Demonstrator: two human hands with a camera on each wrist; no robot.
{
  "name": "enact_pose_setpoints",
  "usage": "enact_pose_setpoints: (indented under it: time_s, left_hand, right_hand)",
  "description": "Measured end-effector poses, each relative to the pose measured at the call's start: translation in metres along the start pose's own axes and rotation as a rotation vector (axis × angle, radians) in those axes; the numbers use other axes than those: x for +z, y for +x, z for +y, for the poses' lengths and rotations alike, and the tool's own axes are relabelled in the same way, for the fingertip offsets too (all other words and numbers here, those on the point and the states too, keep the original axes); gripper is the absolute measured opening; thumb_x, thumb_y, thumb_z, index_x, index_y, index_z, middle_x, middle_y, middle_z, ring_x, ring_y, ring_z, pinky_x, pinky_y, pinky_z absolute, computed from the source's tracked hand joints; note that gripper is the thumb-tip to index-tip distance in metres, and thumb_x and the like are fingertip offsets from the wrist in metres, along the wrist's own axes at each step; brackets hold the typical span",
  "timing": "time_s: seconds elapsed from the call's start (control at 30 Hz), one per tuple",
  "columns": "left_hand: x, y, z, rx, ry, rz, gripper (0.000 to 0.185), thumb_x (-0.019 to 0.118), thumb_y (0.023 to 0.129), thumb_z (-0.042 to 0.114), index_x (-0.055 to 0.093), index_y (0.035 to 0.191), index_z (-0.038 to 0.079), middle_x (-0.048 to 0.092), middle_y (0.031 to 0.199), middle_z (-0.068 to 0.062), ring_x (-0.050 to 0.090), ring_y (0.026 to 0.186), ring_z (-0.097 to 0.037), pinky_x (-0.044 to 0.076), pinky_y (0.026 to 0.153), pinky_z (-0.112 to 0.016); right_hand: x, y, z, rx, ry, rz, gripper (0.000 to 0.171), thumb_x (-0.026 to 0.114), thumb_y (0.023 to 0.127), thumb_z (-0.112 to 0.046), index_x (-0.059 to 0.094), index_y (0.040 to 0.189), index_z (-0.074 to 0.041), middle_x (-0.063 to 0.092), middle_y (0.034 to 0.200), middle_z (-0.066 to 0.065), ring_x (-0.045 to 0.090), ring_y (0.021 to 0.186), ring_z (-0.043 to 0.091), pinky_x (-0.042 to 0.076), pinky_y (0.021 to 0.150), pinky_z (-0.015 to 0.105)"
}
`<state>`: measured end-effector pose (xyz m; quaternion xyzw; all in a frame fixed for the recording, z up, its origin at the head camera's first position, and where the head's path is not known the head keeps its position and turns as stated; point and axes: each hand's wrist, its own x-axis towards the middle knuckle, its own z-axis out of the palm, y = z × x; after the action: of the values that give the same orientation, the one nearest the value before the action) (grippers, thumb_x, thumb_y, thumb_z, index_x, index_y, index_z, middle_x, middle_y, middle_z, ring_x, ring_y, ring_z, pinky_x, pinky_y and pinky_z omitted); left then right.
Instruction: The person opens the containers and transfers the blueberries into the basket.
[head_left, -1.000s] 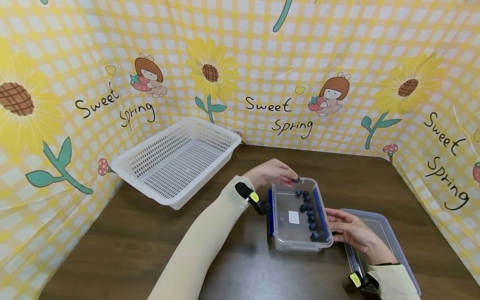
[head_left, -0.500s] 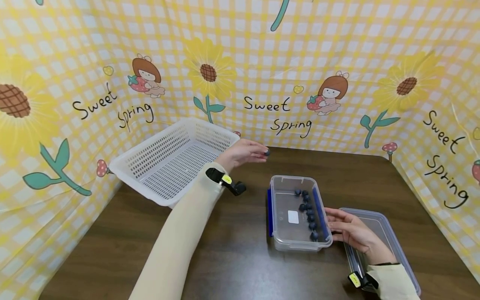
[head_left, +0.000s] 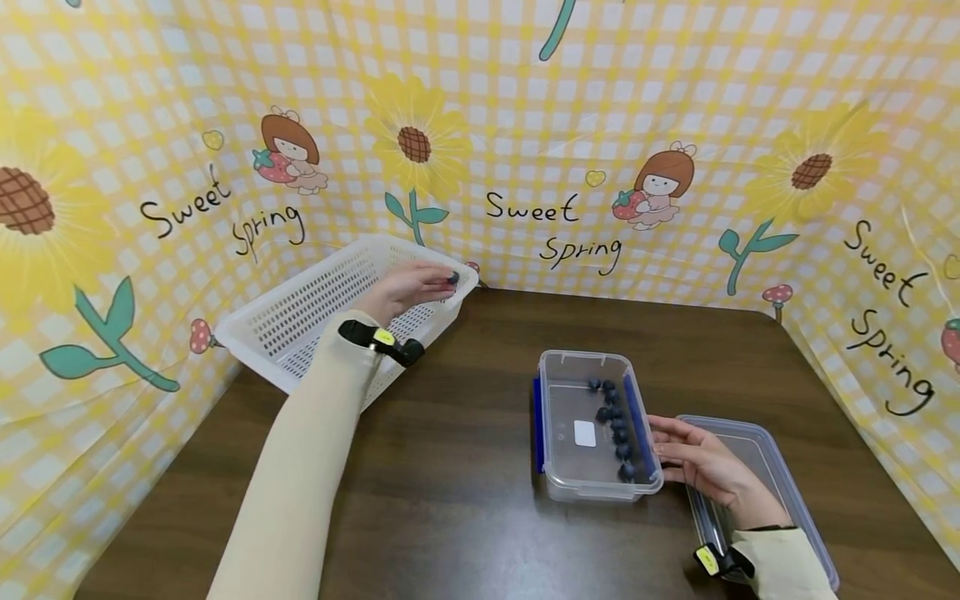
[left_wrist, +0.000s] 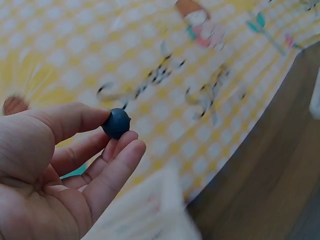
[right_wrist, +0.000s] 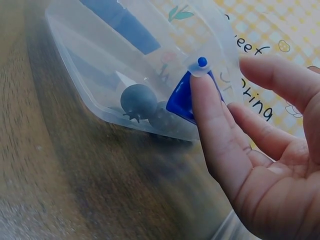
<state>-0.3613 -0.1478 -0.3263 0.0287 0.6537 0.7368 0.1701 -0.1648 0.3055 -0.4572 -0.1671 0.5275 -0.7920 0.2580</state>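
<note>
My left hand (head_left: pixel 408 289) pinches a single blueberry (left_wrist: pixel 117 123) between thumb and fingertips, over the right part of the white perforated plastic basket (head_left: pixel 258 321). In the left wrist view the berry is held clear of the palm. On the table to the right sits a clear food container (head_left: pixel 567 483) with blue side latches. Inside it several blueberries (head_left: pixel 619 435) lie in a line along the right side. My right hand (head_left: pixel 708 468) touches that side with loosely extended fingers, by the blue latch (right_wrist: pixel 181 99) in the right wrist view.
A clear flat lid (head_left: pixel 780 467) lies on the brown table (head_left: pixel 457 500) at the right, partly under my right hand and wrist. A yellow checked cloth (head_left: pixel 525 108) walls off the back and sides. The basket stands against it at the left.
My left hand has carried the blueberry from above the container, leftward to the basket. My right hand and the container have stayed in place.
</note>
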Motion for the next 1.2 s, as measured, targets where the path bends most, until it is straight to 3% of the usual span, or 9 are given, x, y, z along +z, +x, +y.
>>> enact_pose_setpoints:
  time_s: [0.2,0.4,0.57,0.7,0.87,1.2]
  left_hand:
    - [-0.047,-0.005,-0.005,-0.018,-0.059,0.082,0.010,0.053,0.101,-0.001,0.059,0.109,-0.003,0.065,0.097,-0.010,0.067,0.086,-0.017,0.045,0.107,-0.038]
    - [-0.081,-0.015,-0.013,-0.071,-0.056,0.122,0.016,0.048,0.104,0.001,0.053,0.118,-0.003,0.058,0.108,-0.011,0.066,0.086,-0.013,0.044,0.107,-0.033]
    - [-0.102,-0.024,-0.019,-0.141,-0.020,0.156,0.019,0.050,0.103,0.003,0.053,0.120,-0.004,0.064,0.096,-0.007,0.068,0.082,-0.013,0.050,0.100,-0.028]
    - [-0.113,-0.029,-0.025,-0.206,-0.044,0.193,0.016,0.053,0.100,-0.001,0.054,0.116,-0.006,0.068,0.084,-0.007,0.068,0.076,-0.015,0.052,0.097,-0.028]
    - [-0.120,-0.035,-0.032,-0.260,-0.069,0.245,0.005,0.056,0.098,-0.005,0.060,0.095,-0.003,0.068,0.078,-0.010,0.069,0.071,-0.017,0.053,0.094,-0.030]
    - [-0.124,-0.038,-0.035,-0.247,-0.023,0.248,0.010,0.055,0.099,-0.001,0.061,0.091,0.001,0.067,0.076,-0.008,0.069,0.080,-0.018,0.052,0.098,-0.033]
  right_hand:
    - [0.000,-0.001,0.002,-0.011,0.018,0.001,0.046,0.039,0.102,0.010,0.063,0.130,-0.018,0.067,0.119,0.006,0.068,0.102,0.018,0.059,0.085,0.033]
    - [0.001,-0.001,0.003,-0.015,0.023,0.001,0.046,0.039,0.102,0.010,0.063,0.130,-0.017,0.067,0.119,0.007,0.068,0.102,0.018,0.059,0.085,0.033]
    - [0.001,-0.001,0.003,-0.017,0.021,0.001,0.046,0.039,0.102,0.010,0.063,0.131,-0.017,0.066,0.119,0.007,0.067,0.102,0.018,0.059,0.085,0.033]
    - [0.000,0.000,0.002,-0.018,0.022,0.003,0.045,0.039,0.102,0.010,0.062,0.130,-0.016,0.067,0.119,0.007,0.068,0.102,0.018,0.059,0.085,0.033]
    - [0.000,-0.001,0.002,-0.018,0.028,0.000,0.046,0.038,0.102,0.010,0.063,0.130,-0.016,0.067,0.119,0.007,0.068,0.102,0.018,0.059,0.086,0.034]
    - [0.001,-0.002,0.003,-0.019,0.021,0.007,0.045,0.039,0.102,0.010,0.063,0.130,-0.016,0.067,0.119,0.007,0.068,0.102,0.017,0.059,0.086,0.033]
